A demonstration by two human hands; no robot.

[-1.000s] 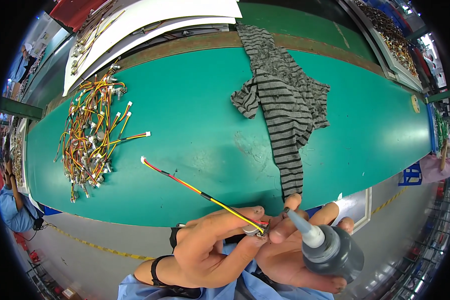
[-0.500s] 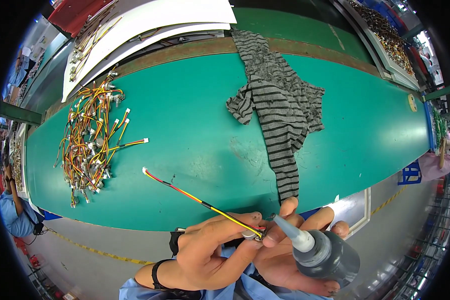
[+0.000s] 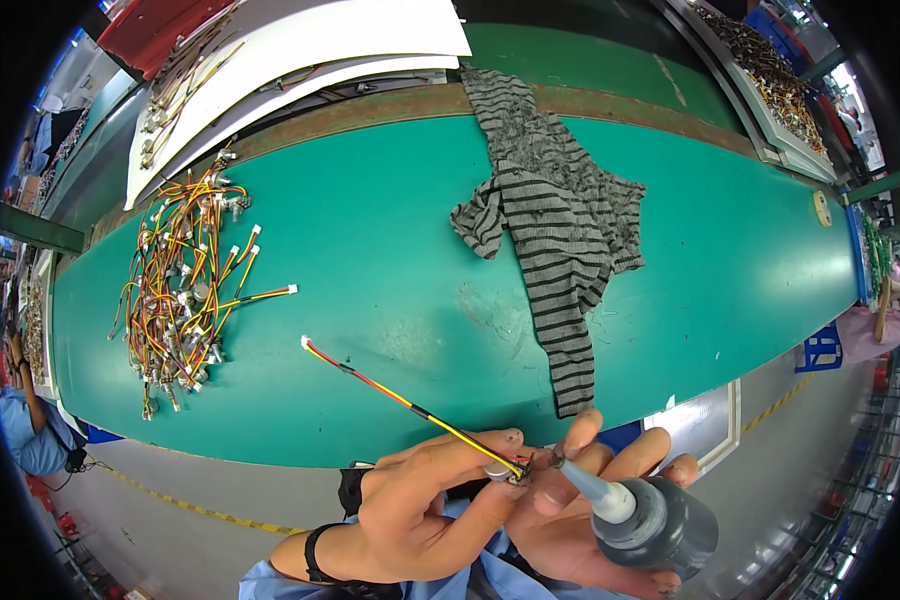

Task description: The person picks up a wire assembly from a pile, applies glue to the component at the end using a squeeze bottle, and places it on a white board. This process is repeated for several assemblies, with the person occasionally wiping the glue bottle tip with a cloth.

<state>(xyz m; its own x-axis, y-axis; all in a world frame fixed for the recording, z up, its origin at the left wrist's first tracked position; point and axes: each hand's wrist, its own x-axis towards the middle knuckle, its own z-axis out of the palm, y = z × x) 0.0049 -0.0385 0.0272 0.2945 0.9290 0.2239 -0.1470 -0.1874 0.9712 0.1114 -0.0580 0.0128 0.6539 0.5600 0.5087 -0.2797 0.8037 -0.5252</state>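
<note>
My left hand pinches a small round metal potentiometer between thumb and fingers. From it a cable of red, yellow and black wires runs up and left over the table edge, ending in a white plug. In my right hand lies a squeeze bottle with dark contents and a grey tapered nozzle. Its nozzle tip points at the potentiometer's wired end, close beside it; whether they touch I cannot tell. The fingers of my right hand curl around the bottle, the index finger raised near the nozzle.
A green table spans the view. On its left lies a tangled heap of wired potentiometers; a grey-and-black striped cloth lies right of centre. White sheets stand behind, and a tape roll sits far right. Another person is at far left.
The bottle's nozzle tip has dropped and shifted slightly right, to about the potentiometer's level. The plug end of the cable has swung a little to the right. Both hands keep their hold.
</note>
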